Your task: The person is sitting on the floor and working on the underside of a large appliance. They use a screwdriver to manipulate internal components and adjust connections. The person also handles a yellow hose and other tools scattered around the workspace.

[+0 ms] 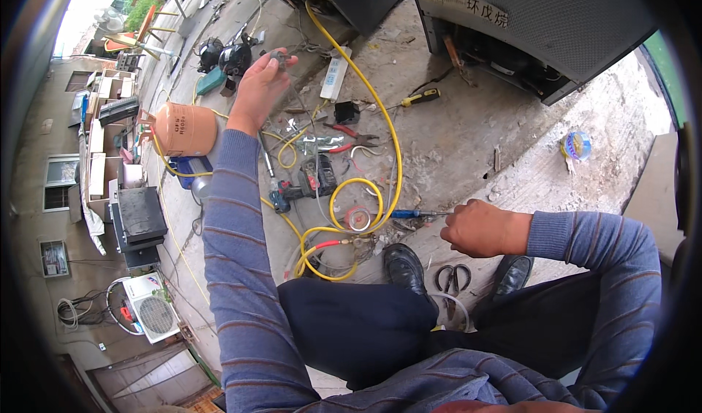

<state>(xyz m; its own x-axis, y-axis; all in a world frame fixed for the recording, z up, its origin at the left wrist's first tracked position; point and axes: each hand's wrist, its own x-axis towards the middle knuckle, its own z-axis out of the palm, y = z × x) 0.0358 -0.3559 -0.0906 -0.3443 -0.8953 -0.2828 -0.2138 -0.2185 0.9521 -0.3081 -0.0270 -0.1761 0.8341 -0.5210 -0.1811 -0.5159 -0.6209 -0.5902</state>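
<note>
Hands: right point(479, 228) curled, left point(260, 87) around grey piece point(280, 59)

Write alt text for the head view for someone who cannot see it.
A person's left hand holds up a small grey part; the right hand is curled at the tip of a blue-handled screwdriver. On the concrete floor lie a looping yellow hose, a cordless drill and red-handled pliers.

A wide, round-edged view looks down from the head, above and behind the left hand point(262, 89) and right hand point(482, 228), close enough for both sleeves point(248, 245) to loom large, facing the floor point(453, 149) beneath the hands and beyond
</note>
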